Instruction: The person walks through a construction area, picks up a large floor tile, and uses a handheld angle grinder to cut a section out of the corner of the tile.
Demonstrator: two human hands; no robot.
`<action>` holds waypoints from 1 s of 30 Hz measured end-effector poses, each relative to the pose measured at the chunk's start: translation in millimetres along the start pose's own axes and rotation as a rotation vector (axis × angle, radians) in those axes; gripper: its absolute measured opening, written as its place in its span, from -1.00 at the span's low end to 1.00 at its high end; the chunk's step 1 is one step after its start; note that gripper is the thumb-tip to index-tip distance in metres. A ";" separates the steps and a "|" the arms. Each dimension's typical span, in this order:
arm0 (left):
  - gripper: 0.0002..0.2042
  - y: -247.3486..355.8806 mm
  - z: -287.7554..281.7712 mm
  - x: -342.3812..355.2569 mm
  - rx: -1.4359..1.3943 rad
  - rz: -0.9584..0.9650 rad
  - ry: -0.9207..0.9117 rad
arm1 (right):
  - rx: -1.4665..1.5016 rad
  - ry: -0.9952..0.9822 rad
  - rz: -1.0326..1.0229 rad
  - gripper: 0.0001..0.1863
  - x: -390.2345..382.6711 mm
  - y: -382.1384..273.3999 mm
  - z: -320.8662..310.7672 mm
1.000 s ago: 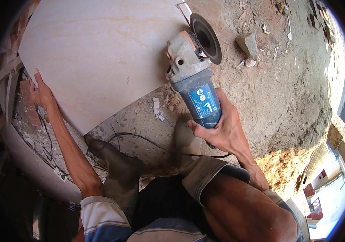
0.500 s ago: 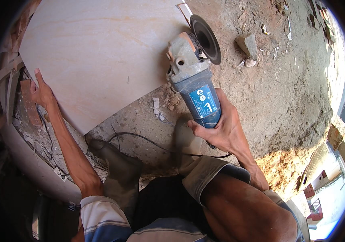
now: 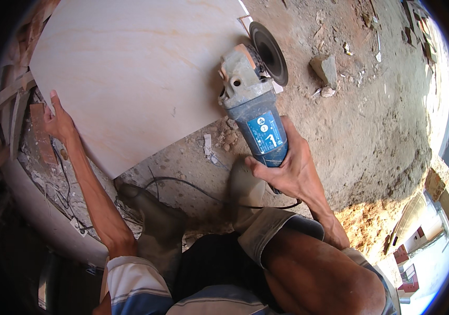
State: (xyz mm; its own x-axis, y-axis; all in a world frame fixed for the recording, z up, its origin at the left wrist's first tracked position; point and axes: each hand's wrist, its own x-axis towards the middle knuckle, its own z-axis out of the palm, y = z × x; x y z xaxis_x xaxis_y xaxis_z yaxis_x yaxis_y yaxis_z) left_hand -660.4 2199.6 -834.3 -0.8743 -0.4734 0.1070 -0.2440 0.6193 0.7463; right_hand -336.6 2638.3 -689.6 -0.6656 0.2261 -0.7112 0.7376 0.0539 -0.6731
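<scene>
My right hand point(image 3: 290, 170) is wrapped round the blue body of an angle grinder point(image 3: 260, 128), its grey metal head pointing away from me. The grinder's dark cutting disc point(image 3: 269, 54) stands on edge beside the right side of a large cream tile point(image 3: 130, 68) with faint tan veining. Whether the disc touches the tile or spins, I cannot tell. On the far left, my left hand point(image 3: 60, 125) grips the tile's left edge, thumb pointing up; its fingers are partly hidden. A narrow white strip point(image 3: 245, 22) shows at the tile's edge just beyond the disc.
The black power cord point(image 3: 193, 185) loops across the ground past my boots point(image 3: 153, 210). A grey stone point(image 3: 324, 71) and small rubble lie right of the disc. Wooden pieces point(image 3: 12, 97) and a reddish-brown block point(image 3: 42, 134) are near my left hand.
The view has shifted slightly, so the stone and tile appear lower and a little to the right. The grinder stays nearly still in view; a small white piece now shows below its disc.
</scene>
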 end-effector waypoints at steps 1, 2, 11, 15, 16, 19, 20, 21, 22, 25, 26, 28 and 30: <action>-0.21 1.2 0.5 -0.6 0.015 -0.006 0.009 | -0.020 0.001 -0.032 -0.31 0.6 0.9 -0.1; -0.23 2.2 0.8 -1.5 0.000 -0.001 0.003 | -0.040 0.003 -0.064 -0.32 1.1 3.4 -0.2; -0.31 6.3 3.9 -8.1 -0.122 0.015 -0.033 | -0.065 -0.006 -0.078 -0.35 1.4 -2.4 -1.0; -0.32 -3.8 0.9 -0.1 -0.073 0.011 -0.009 | -0.080 -0.005 -0.076 -0.35 1.5 -6.2 -0.4; -0.32 -2.6 3.0 -1.0 -0.046 0.014 0.010 | -0.088 -0.004 -0.073 -0.35 1.6 -6.2 -0.5; -0.32 0.9 2.1 -3.2 -0.129 0.003 -0.075 | -0.103 -0.005 -0.067 -0.35 1.3 -6.2 -0.8; -0.33 -3.0 1.5 0.1 -0.118 0.023 -0.041 | -0.103 -0.008 -0.068 -0.35 0.7 -6.6 -0.5; -0.34 -7.7 2.0 3.4 -0.107 0.043 -0.007 | -0.103 -0.011 -0.069 -0.35 0.7 -7.4 -0.4; -0.35 -5.5 6.9 -0.4 -0.099 0.057 0.017 | -0.102 -0.010 -0.070 -0.34 0.8 -7.8 -0.6; -0.36 5.3 3.1 -8.4 -0.119 -0.032 -0.048 | -0.089 -0.003 -0.083 -0.34 2.7 -9.9 0.2; -0.37 2.3 3.8 -6.8 -0.119 -0.016 -0.035 | -0.080 0.003 -0.094 -0.34 3.1 -10.4 1.0; -0.38 -1.1 5.7 -4.8 -0.118 0.015 -0.008 | -0.072 0.009 -0.104 -0.33 3.9 -10.0 2.0; -0.37 -1.7 4.7 -5.1 -0.142 0.023 -0.036 | -0.075 0.011 -0.100 -0.33 4.8 -8.7 2.1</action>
State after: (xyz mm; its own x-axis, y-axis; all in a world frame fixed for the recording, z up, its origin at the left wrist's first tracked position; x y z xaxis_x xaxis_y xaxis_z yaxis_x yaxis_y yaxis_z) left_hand -657.5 2203.9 -839.3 -0.8939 -0.4361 0.1034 -0.1644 0.5337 0.8295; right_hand -346.4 2636.9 -687.6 -0.7353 0.2266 -0.6388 0.6743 0.1495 -0.7231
